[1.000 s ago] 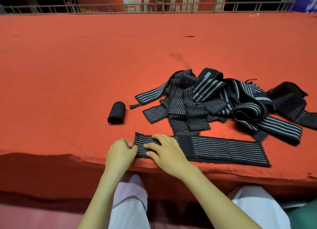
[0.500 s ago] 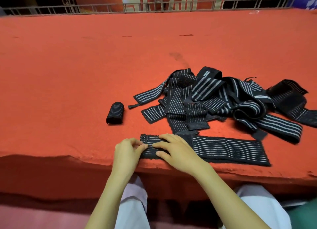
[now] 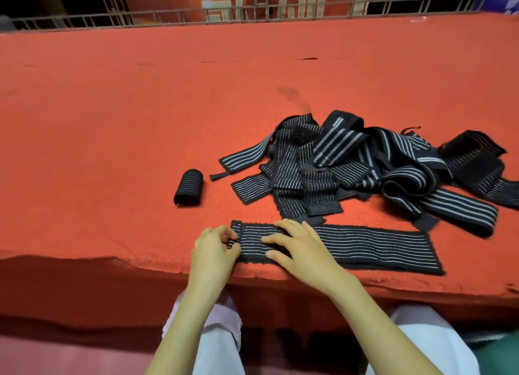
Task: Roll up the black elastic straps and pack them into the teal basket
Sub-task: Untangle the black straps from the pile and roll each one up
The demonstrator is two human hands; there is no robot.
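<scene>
A long black elastic strap with thin white lengthwise stripes (image 3: pixel 379 248) lies flat along the near edge of the red felt-covered table (image 3: pixel 112 121), running left to right. The left hand (image 3: pixel 214 251) sits at the strap's left end with its fingers curled, pinching a short turned-up fold of that end. The right hand (image 3: pixel 303 248) lies just beside it on top of the strap, fingers spread and nearly straight, pressing the fabric down. Farther back and to the left, a small rolled-up black striped strap (image 3: pixel 188 188) lies on its side, apart from everything else. To the right, beyond the flat strap, a loose tangled pile of black striped straps (image 3: pixel 365 161) spreads toward the right edge of view, its nearest ends touching or nearly touching the flat strap's far edge. The near rim of the table is ragged and runs just under both wrists; the left half and the far part of the table are bare red felt. A grey metal railing (image 3: pixel 280 12) borders the far side. The pile's right end is cut off by the frame. A teal-green shape (image 3: pixel 500 355) shows at the bottom right corner, mostly out of frame, and whether it is the basket cannot be told.
</scene>
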